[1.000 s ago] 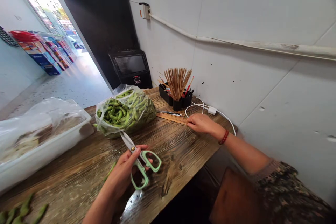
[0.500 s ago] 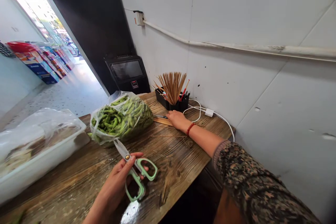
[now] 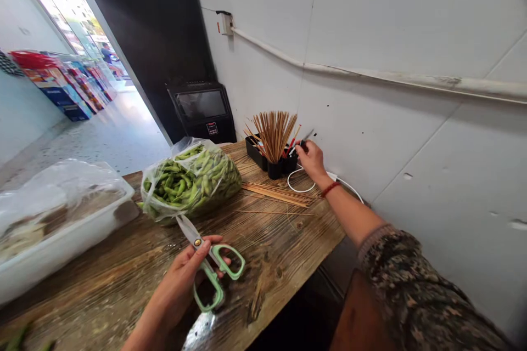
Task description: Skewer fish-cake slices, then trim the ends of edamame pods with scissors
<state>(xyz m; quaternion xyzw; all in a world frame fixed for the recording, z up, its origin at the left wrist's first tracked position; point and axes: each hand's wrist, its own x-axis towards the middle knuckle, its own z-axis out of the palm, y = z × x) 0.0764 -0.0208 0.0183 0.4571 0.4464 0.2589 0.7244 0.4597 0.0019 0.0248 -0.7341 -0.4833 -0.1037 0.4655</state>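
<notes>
My left hand [image 3: 189,263] is closed around a pair of scissors [image 3: 198,242] with pale green handles, held near the pivot. The blade tips point at a clear plastic bag [image 3: 214,175] full of green edamame pods. At the far right of the table, my right hand [image 3: 312,160] pinches a small dark-handled tool [image 3: 308,135] with a grey blade-like tip pointing up. That hand is beside a black organizer [image 3: 256,152], which holds a thick bunch of bamboo skewers [image 3: 275,134] and several pens. Loose skewers [image 3: 280,193] lie on the wood just in front of it.
A white tub [image 3: 102,214] with a plastic bag over its contents stands at the left of the wooden table [image 3: 148,279]. A white cable [image 3: 302,189] lies by the wall at the right. Behind the table is a black machine [image 3: 201,112].
My right hand has moved from the loose skewers, right and up to the organizer's right end, taking the dark-handled tool with it. My left hand still holds the scissors in nearly the same place.
</notes>
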